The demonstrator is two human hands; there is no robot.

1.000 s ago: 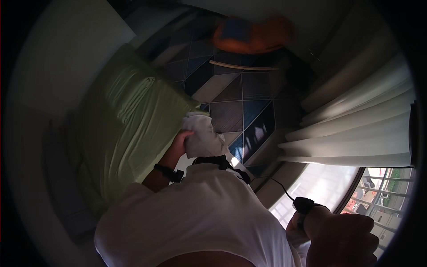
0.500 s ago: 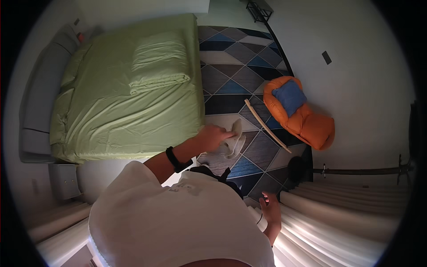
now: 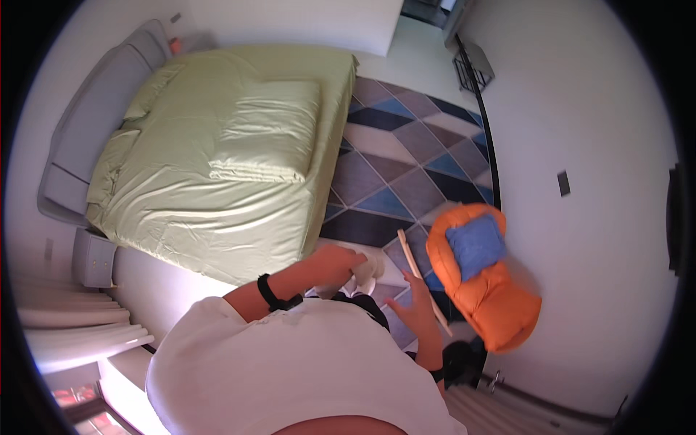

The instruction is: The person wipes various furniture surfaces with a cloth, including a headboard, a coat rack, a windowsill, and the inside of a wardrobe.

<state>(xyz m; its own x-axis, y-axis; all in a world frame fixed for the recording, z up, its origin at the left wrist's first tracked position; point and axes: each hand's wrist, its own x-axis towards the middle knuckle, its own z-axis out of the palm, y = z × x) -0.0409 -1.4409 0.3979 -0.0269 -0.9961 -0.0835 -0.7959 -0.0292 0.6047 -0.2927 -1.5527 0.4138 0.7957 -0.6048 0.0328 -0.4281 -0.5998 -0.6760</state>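
My left hand (image 3: 332, 265), with a black band on its wrist, is closed on a limp off-white cloth item (image 3: 371, 268) in front of my body. Blur and the hand itself keep me from telling its exact kind. To the right of it, my right hand (image 3: 415, 310) is raised with thumb and fingers apart, holding nothing. A gap separates that hand from the cloth item. Just past the right hand, a long, thin, pale wooden strip (image 3: 407, 252) lies on the patterned rug (image 3: 384, 170), partly hidden behind the fingers.
To the left is a bed (image 3: 181, 239) with green sheets and a folded quilt (image 3: 264, 130). An orange padded seat (image 3: 500, 312) with a blue cushion (image 3: 475, 246) stands to the right. A small nightstand (image 3: 94, 259), curtains (image 3: 80, 312) and a black rack (image 3: 475, 67) edge the room.
My right hand has risen from low beside the curtain toward the cloth item, fingers spread. My left hand still holds the item, now nearer my body. The view has shifted, showing more of the far room.
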